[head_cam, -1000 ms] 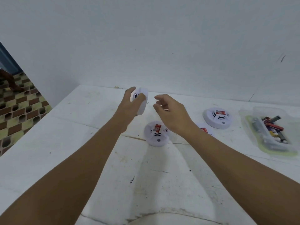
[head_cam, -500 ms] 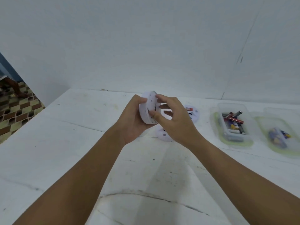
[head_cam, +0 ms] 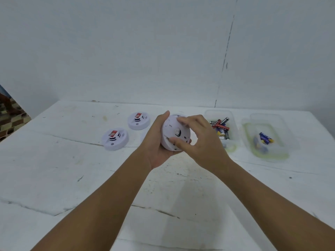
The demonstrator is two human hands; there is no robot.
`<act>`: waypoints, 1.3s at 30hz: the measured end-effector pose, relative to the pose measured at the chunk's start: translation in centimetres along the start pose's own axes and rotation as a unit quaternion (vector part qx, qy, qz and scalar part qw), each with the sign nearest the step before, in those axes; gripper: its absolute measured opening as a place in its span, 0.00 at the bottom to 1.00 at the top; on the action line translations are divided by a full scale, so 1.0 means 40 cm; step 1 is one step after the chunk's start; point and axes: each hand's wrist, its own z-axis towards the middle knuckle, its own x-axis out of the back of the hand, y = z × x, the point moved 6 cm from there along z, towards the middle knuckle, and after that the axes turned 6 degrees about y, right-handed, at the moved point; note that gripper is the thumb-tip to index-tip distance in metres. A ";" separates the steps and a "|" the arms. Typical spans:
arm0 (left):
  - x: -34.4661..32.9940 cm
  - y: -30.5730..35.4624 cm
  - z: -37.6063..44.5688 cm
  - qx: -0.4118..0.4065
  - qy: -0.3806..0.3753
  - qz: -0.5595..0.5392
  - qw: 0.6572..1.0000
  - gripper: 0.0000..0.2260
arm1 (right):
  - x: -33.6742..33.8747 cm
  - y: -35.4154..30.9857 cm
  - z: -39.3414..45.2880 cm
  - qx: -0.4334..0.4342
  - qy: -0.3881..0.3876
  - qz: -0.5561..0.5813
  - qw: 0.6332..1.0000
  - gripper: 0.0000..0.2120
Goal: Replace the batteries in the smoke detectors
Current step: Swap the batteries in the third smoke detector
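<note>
Left hand [head_cam: 155, 147] cups the smoke detector [head_cam: 175, 135] – right hand [head_cam: 201, 142] fingers pinch its back, probably opening it; next, twist off the cover.

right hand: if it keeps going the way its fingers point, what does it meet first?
The right hand points left, fingers already on the held smoke detector, so that is first; the left hand cups it behind. Depth unclear.

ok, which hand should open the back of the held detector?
Right. The left hand cradles the detector from behind, while the right hand already pinches its back rim with fingertips, probably best placed to twist.
</note>
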 end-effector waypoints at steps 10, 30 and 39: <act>-0.029 -0.053 0.009 0.070 0.004 0.060 0.996 0.20 | 0.036 0.028 -0.034 0.003 -0.054 -0.076 0.996 0.29; 0.033 -0.048 0.065 0.036 0.012 0.047 0.998 0.18 | 0.057 0.056 -0.116 -0.050 0.024 -0.098 0.994 0.30; 0.048 -0.039 0.088 0.022 -0.003 -0.014 1.000 0.19 | -0.026 0.159 -0.233 -0.151 -0.140 -0.148 0.967 0.31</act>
